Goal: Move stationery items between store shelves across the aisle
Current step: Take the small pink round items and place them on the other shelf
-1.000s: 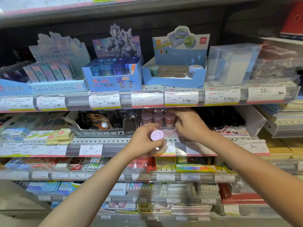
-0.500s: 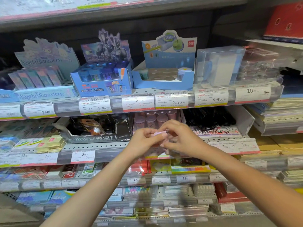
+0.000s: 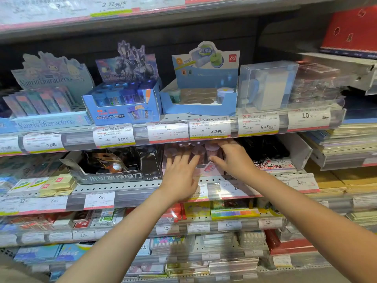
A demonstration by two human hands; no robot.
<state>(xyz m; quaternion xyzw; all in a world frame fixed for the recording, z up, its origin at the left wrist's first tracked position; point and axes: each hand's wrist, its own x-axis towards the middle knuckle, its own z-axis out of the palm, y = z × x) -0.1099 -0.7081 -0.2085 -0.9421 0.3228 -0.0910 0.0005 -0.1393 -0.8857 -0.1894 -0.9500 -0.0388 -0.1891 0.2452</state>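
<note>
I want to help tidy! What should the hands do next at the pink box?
Probably close the right hand on one pink-capped pot. Both hands are already inside the pink box among the pots, and the left hand is spread flat and looks empty, though blur hides the fingertips.

**Both arms reaching forward, hands side by side**

Two bare forearms stretch up and forward from the lower corners of the view and converge toward the middle. The left hand (image 3: pixel 179 174) is seen from the back, fingers (image 3: pixel 184 158) straight, slightly spread and pointing away from the body, holding nothing visible. The right hand (image 3: pixel 234 158) sits just beside it, a little higher and further in, its wrist bent, its fingers curled forward and its thumb (image 3: pixel 216 160) pointing toward the left hand. Whether the right hand grips anything cannot be told. The two hands are close but apart.
</note>
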